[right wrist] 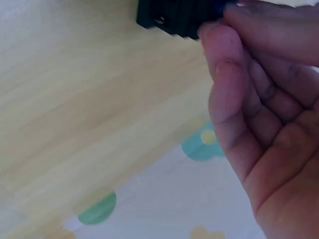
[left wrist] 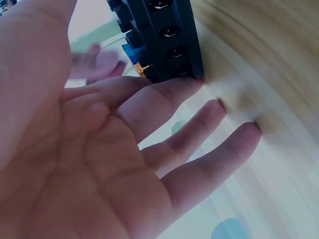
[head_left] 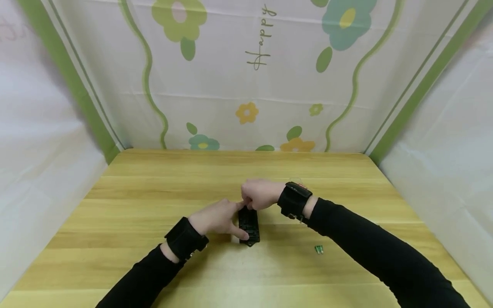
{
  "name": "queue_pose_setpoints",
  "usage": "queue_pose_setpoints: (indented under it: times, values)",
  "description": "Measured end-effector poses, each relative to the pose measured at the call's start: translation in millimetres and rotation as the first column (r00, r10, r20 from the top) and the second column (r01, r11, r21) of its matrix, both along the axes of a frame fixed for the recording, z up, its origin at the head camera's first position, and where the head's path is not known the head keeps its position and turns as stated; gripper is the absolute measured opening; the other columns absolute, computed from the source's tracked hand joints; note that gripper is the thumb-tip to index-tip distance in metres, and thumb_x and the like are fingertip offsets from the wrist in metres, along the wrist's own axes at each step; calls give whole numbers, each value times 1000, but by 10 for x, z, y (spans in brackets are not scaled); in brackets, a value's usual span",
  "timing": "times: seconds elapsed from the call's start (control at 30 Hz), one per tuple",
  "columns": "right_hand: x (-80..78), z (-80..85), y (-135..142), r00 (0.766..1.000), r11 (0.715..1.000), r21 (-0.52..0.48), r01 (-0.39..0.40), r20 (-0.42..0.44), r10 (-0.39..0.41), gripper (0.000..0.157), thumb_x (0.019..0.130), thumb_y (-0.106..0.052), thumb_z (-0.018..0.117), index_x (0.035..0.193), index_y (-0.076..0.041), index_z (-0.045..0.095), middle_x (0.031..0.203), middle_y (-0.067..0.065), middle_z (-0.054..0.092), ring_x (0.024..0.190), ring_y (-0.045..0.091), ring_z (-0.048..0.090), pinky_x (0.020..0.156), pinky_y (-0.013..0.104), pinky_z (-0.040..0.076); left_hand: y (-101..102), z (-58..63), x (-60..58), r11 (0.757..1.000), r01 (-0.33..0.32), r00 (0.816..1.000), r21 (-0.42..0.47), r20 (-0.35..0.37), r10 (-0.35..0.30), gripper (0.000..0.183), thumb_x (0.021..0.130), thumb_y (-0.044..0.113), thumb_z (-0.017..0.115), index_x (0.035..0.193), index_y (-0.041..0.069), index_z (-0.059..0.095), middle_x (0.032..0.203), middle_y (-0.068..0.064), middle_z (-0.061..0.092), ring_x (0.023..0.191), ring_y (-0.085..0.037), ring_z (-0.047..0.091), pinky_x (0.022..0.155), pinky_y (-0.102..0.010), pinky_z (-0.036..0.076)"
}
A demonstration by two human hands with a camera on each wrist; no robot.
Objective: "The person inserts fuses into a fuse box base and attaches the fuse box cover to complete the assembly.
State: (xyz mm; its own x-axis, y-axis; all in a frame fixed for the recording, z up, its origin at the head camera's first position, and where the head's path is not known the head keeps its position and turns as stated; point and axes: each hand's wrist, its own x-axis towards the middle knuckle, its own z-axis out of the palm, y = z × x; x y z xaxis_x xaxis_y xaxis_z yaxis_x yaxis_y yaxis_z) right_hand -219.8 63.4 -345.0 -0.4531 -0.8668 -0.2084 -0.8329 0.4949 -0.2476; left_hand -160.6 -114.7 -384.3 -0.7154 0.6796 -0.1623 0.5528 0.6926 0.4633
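A long black fuse box (head_left: 249,224) with rows of slots lies on the wooden table, its length pointing away from me. My left hand (head_left: 217,217) grips it between the thumb near the close end and fingers at the far end; in the left wrist view the last two fingers stretch out past it. At the far end, my right hand (head_left: 263,194) has curled fingers, with thumb and index fingertips (right wrist: 222,40) around a small blue fuse (left wrist: 130,51). An orange-brown piece (left wrist: 141,68) shows beside the blue one. The fingers partly hide that end.
Two small green fuses (head_left: 319,249) lie on the table (head_left: 285,273) to the right, below my right forearm. A clear piece (head_left: 295,180) shows behind the right wrist. White cloth with printed flowers (head_left: 246,77) closes off the back and sides.
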Motion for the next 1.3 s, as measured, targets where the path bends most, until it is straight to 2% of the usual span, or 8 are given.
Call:
queue_pose_setpoints:
  times: [0.17,0.3,0.43,0.53,0.67,0.8,1.1,1.3]
  values:
    - [54,176,185,999,997,-65,46,-3,-46,25,87,-5,62,65,-18,63,55,-11,45,49,4,37,53,18,36,11,0,-13,999,-9,1000,-48,-14,8,93,73,57,74,143,4,42,64,7,42,55,-9,38,57,-23,35]
    - [122,251,415,994,988,-120,99,-40,-105,18,91,-11,61,76,-18,67,65,-11,53,54,3,46,57,20,41,17,13,-9,997,-29,1000,-71,-5,29,97,71,59,74,144,3,40,88,2,60,71,-11,49,70,-25,41]
    - [174,286,709,976,964,-186,191,-73,-207,9,92,-16,62,86,-19,68,76,-12,57,65,3,52,62,23,44,45,24,-8,996,-36,999,-84,-3,36,99,72,59,74,144,2,39,109,-7,62,85,-12,53,81,-27,43]
    - [180,309,917,958,940,-226,254,-72,-276,8,93,-17,62,90,-17,69,78,-10,58,67,5,53,63,25,44,52,29,-2,995,-34,999,-92,-11,33,99,72,59,73,144,1,39,113,-10,61,96,-14,55,88,-31,42]
    - [183,325,1155,931,904,-270,331,-63,-360,9,93,-16,62,91,-17,70,79,-9,60,67,5,54,64,26,45,50,32,11,996,-31,999,-87,-9,31,99,72,57,74,145,1,37,93,-5,62,93,-15,56,90,-32,42]
    - [224,305,1328,907,875,-289,390,-42,-418,9,93,-16,62,90,-17,70,79,-7,61,67,8,55,65,28,45,45,21,13,997,-33,999,-74,-7,33,99,72,57,74,145,1,37,98,-6,62,84,-11,54,90,-32,42]
    - [334,160,1572,869,836,-275,475,0,-494,10,92,-14,62,85,-17,70,74,-7,60,62,10,52,61,30,44,35,23,30,997,-31,1000,-69,-3,31,99,73,57,73,145,0,36,104,-10,63,94,-16,57,93,-33,40]
    - [413,48,1673,840,814,-258,521,-14,-542,9,90,-15,64,82,-15,68,69,-6,57,57,11,47,57,29,41,48,27,36,997,-32,999,-65,-1,32,99,74,58,73,146,1,36,120,-14,59,104,-17,55,96,-34,39]
